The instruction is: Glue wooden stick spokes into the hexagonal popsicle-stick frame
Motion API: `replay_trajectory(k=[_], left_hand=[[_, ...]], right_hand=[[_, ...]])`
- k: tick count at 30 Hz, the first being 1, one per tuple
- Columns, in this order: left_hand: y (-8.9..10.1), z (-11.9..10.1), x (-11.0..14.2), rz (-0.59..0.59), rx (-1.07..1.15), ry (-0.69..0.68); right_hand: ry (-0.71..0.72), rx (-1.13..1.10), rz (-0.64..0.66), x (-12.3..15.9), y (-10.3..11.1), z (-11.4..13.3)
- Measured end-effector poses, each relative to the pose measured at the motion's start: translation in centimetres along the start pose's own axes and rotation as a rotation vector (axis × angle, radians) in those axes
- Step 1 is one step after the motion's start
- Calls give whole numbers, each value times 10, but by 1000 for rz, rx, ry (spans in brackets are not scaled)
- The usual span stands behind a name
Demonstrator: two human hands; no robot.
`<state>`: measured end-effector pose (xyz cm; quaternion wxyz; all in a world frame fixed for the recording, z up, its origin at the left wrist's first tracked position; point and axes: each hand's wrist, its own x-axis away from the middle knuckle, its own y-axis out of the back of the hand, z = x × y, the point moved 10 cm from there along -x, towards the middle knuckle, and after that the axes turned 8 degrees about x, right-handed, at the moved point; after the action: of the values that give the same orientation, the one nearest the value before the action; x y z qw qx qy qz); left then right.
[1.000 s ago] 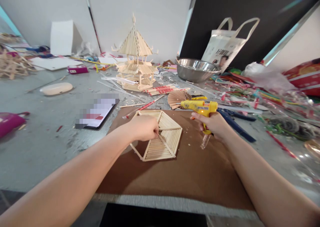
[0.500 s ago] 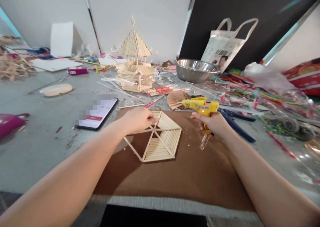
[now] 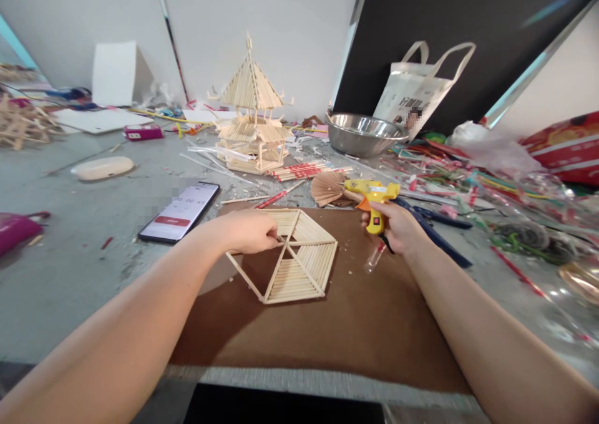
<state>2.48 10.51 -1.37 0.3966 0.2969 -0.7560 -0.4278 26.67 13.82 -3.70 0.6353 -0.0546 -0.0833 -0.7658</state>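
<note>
A hexagonal frame of pale wooden sticks (image 3: 311, 259) lies flat on a brown board (image 3: 327, 337). Spokes divide it into triangles; some are filled with rows of sticks, while the near-left one is open. My left hand (image 3: 250, 232) is closed over the frame's left side, its fingertips pinched close to the hub; what lies between them is hidden. Wrapped around the handle of a yellow hot glue gun (image 3: 375, 202) is my right hand (image 3: 395, 224), held above the board's right side. The gun's nozzle points left, and a clear glue stick (image 3: 374, 257) hangs below it.
Behind the board stands a stick pagoda (image 3: 253, 112), with red-tipped sticks (image 3: 304, 171) beside it. A phone (image 3: 180, 213) lies to the left. Further right are a brown pleated fan shape (image 3: 326, 189), blue-handled pliers (image 3: 437, 240), a metal bowl (image 3: 365, 134) and scattered scraps.
My left hand has shifted slightly left and nearer along the frame, its fingertips moving down toward the hub. The glue gun has turned in my right hand, now showing its orange trigger.
</note>
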Motion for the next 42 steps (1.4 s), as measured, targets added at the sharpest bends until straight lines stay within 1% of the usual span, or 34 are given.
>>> replay_trajectory(k=[2, 3, 5, 7, 9, 11, 12, 13, 15, 17, 19, 24, 27, 29, 31, 33, 35, 38, 40, 42], left_hand=[[-1, 0, 0, 14, -4, 5], [-2, 1, 0, 22, -3, 6], [-4, 1, -1, 36, -1, 6], [-6, 1, -1, 44, -9, 6], [-7, 2, -2, 40, -28, 8], [-7, 2, -4, 22, -45, 6], [-7, 2, -4, 13, -48, -1], [-7, 1, -5, 4, -49, -12], [-7, -1, -5, 4, -45, -33], [-7, -1, -5, 5, -40, -44], [-4, -3, -5, -19, -30, -56], [11, -7, -4, -128, 53, -89], [18, -7, -3, -174, 147, -103], [21, -4, -1, -169, 288, -88], [23, -3, 1, -158, 479, -87], [28, -2, 3, -172, 726, -116], [31, -1, 2, -184, 1023, -163], [27, 0, -6, -130, 1413, -241], [23, 1, -12, -118, 1576, -281], [17, 0, -17, -95, 1668, -281]], right_hand=[[-14, 67, 26, -4, -6, -4], [1, 146, 30, -6, -9, -5], [58, 332, -5, -8, -11, -1], [123, 557, -100, -8, -7, 7], [200, 868, -242, -4, 1, 21], [242, 1197, -336, 0, 4, 32], [237, 1320, -355, 1, 5, 35], [213, 1386, -355, 2, 7, 34], [158, 1449, -342, 3, 12, 32], [147, 1480, -351, 5, 14, 33], [203, 1486, -361, 9, 13, 38], [512, 1373, -462, 30, 6, 63], [649, 1275, -448, 42, -2, 70], [712, 1205, -426, 48, -7, 73], [748, 1139, -417, 53, -10, 75], [758, 1084, -415, 56, -11, 76], [756, 1042, -392, 56, -12, 74], [751, 989, -328, 54, -17, 69], [731, 944, -275, 51, -20, 64], [691, 895, -217, 47, -23, 57]])
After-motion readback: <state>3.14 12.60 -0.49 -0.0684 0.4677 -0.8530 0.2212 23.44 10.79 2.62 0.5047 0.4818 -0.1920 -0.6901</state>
